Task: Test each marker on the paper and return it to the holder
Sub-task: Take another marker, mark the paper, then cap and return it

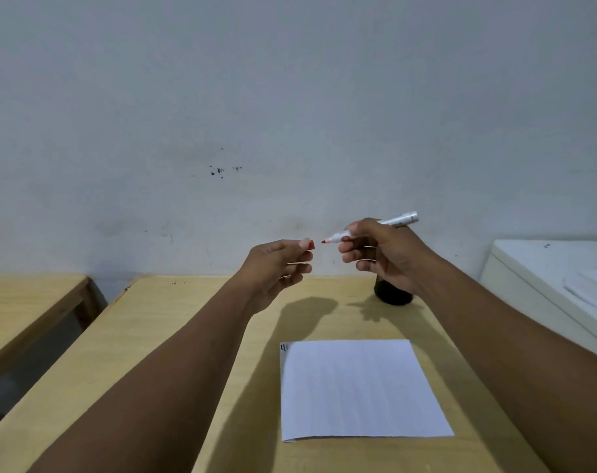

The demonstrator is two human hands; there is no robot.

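Note:
My right hand (382,254) holds a white marker (397,220) with a red tip, raised above the table, its bare tip pointing left. My left hand (278,264) pinches the red cap (310,245) a short gap away from that tip. A white sheet of paper (358,387) lies flat on the wooden table (174,336) below my hands, with a few short dark strokes in its top left corner. The dark round holder (392,295) stands at the back of the table, mostly hidden behind my right hand.
A second wooden table (24,308) stands to the left across a gap. A white surface (546,268) with papers on it sits at the right. A grey wall rises just behind the table.

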